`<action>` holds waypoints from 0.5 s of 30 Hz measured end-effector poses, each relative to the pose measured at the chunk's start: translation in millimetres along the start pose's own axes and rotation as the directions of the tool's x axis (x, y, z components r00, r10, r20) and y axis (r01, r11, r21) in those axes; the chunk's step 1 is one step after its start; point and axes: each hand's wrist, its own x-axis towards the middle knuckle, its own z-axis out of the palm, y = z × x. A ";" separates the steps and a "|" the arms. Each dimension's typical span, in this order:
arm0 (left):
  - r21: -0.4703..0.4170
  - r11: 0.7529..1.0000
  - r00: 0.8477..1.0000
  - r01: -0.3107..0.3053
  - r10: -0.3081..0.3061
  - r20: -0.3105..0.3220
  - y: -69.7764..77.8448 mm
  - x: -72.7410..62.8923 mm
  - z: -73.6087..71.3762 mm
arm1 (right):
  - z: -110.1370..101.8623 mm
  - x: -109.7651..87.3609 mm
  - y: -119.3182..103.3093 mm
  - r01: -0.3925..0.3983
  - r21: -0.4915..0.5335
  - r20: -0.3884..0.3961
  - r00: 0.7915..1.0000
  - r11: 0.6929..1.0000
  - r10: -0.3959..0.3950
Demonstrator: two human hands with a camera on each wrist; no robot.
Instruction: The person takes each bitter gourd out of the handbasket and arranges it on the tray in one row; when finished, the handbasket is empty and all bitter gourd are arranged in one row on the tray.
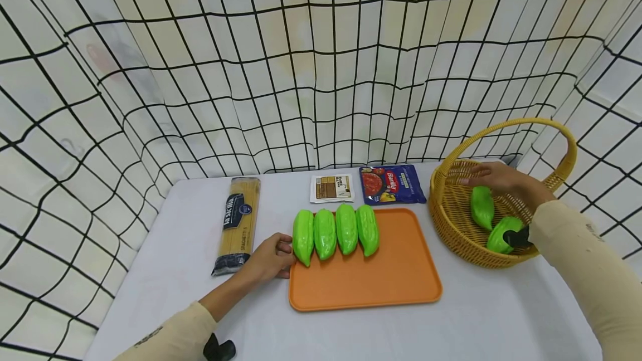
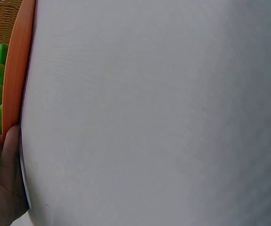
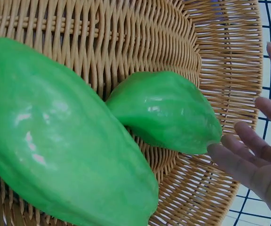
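My left hand (image 1: 273, 258) grips the left rim of an orange tray (image 1: 366, 286), with thumb and fingers around the edge in the left wrist view. Several glossy green, tapered vegetables (image 1: 325, 234), like model bitter melons, lie side by side along the tray's left and back part. Over a wicker basket (image 1: 453, 238) with an arched handle, my right hand (image 1: 494, 177) has its fingers spread and holds nothing. Two more green vegetables (image 3: 166, 113) lie inside the basket; in the right wrist view the fingertips (image 3: 215, 148) are right at the end of the smaller-looking one.
A pack of spaghetti (image 1: 238, 224) lies left of the tray. Behind the tray are a small white-and-brown packet (image 1: 332, 188) and a blue Barilla pouch (image 1: 392, 184). A black wire grid (image 1: 321, 71) encloses the white table (image 1: 185, 227) at the back and sides.
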 end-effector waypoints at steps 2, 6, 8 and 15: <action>-0.003 1.000 1.000 0.000 0.000 0.001 0.0 -0.4 -0.3 | -0.6 -1.0 1.0 -0.018 -0.016 -0.012 1.000 1.000 0.017; -0.004 1.000 1.000 0.000 0.000 0.003 -0.6 -0.4 -0.8 | -2.7 -2.7 5.1 -0.043 -0.047 -0.019 0.999 0.998 0.042; -0.004 1.000 1.000 0.001 -0.001 0.002 -0.9 -0.3 -1.1 | -3.3 -2.5 7.6 -0.059 -0.048 -0.004 0.998 0.997 0.059; -0.006 1.000 1.000 -0.002 0.002 0.004 -0.8 -0.1 -1.3 | -0.4 2.5 13.7 -0.104 0.018 0.084 0.991 0.994 0.102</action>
